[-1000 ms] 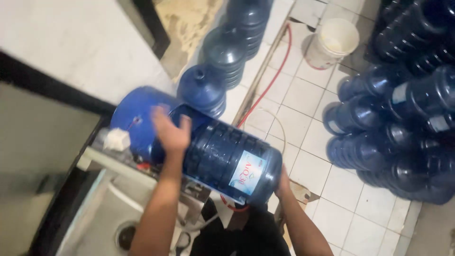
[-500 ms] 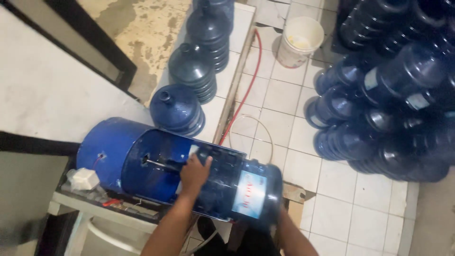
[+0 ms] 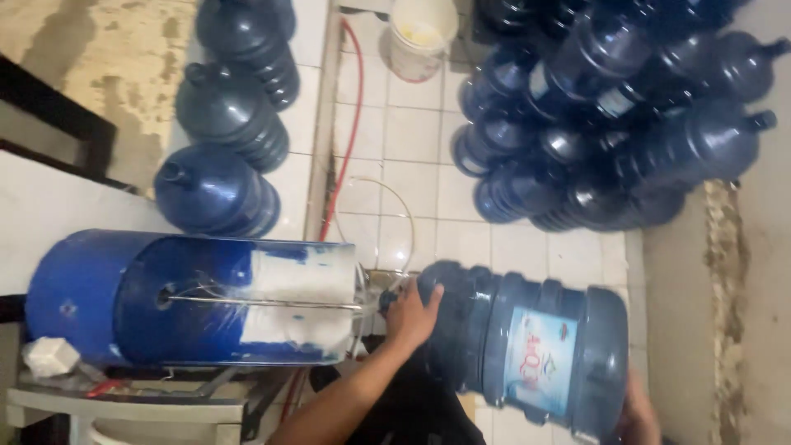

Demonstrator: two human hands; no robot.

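A heap of empty blue water jugs [image 3: 610, 124] lies on the white tiled floor [image 3: 428, 140]. A white bucket [image 3: 422, 35] stands beside a red hose [image 3: 350, 115]. Three more jugs [image 3: 235, 124] line the ledge.

A large water jug [image 3: 527, 342] lies on its side at lower centre-right, its neck pointing left toward the open end of a horizontal drum-shaped washing machine [image 3: 189, 298] on a metal stand [image 3: 124, 400]. The left hand [image 3: 412, 313] sits at the jug's neck; the right hand [image 3: 641, 412] is at its base. Behind the machine, three jugs [image 3: 227, 124] stand in a row on a raised ledge. A hose [image 3: 350, 124] runs along the floor beside the ledge. A pile of jugs [image 3: 610, 107] lies at upper right, a bucket [image 3: 422, 35] left of it.
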